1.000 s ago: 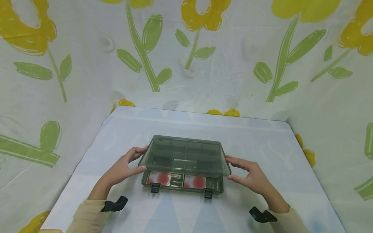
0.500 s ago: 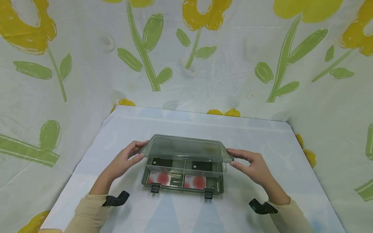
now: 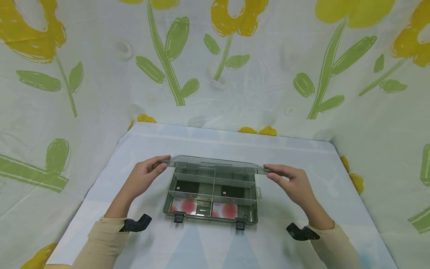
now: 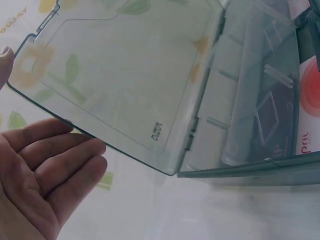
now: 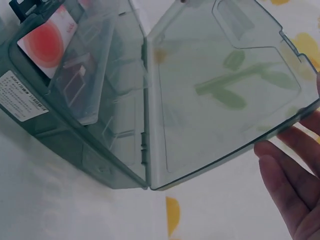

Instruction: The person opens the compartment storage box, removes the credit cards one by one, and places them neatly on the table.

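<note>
A grey-green see-through plastic organizer box (image 3: 209,219) sits on the table, its hinged lid (image 3: 215,161) raised and seen nearly edge-on in the head view. At the lid's left edge, my left hand (image 3: 142,178) holds it between thumb and fingers; my right hand (image 3: 295,186) does the same on the right edge. In the left wrist view, fingertips of the left hand (image 4: 55,170) touch the lid's rim. White cards with red circles (image 3: 184,206) lie in the front compartments. Dark flat pieces (image 3: 233,191) are in the middle row.
Two dark latches (image 3: 240,223) hang down at the box's front. A barcode label (image 5: 22,95) is stuck on its side. The pale patterned tabletop (image 3: 302,160) meets a flower-printed curtain (image 3: 262,86) behind. Black devices (image 3: 136,224) sit at both wrists.
Both hands have lifted the lid's front edge up and back, from a low slant to about edge-on in the head view. The inner compartments are now uncovered; the box base has stayed in place.
</note>
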Motion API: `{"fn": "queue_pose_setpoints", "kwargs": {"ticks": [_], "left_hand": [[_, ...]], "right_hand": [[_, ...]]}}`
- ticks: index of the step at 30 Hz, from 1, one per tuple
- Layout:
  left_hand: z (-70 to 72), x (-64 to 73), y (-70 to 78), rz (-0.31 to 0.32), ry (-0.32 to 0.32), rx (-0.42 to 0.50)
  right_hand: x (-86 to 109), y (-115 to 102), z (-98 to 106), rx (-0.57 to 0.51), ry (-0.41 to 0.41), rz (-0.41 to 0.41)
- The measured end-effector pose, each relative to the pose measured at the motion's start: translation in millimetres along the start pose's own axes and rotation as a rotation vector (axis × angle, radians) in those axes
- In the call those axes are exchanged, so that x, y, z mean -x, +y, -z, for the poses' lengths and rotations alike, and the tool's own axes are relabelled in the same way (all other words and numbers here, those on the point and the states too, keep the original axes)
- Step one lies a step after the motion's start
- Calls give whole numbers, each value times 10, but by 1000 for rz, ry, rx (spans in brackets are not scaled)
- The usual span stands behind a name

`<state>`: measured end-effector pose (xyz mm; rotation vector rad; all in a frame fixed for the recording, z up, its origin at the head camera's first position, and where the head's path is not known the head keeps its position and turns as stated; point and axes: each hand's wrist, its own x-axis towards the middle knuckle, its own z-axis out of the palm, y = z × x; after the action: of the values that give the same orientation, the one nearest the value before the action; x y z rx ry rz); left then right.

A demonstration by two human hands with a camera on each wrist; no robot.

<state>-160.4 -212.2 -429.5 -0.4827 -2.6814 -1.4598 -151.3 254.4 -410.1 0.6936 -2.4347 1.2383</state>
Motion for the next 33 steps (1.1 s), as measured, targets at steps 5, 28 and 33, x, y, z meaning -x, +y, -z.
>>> {"fn": "queue_pose_setpoints", "kwargs": {"ticks": [5, 28, 33], "left_hand": [[7, -33, 44, -13, 18, 24], [26, -211, 90, -83, 7, 52], [43, -265, 107, -88, -15, 31]], "right_hand": [[-78, -3, -1, 8, 42, 5], [-483, -57, 16, 4, 99, -74], [-579, -28, -12, 18, 136, -75]]}}
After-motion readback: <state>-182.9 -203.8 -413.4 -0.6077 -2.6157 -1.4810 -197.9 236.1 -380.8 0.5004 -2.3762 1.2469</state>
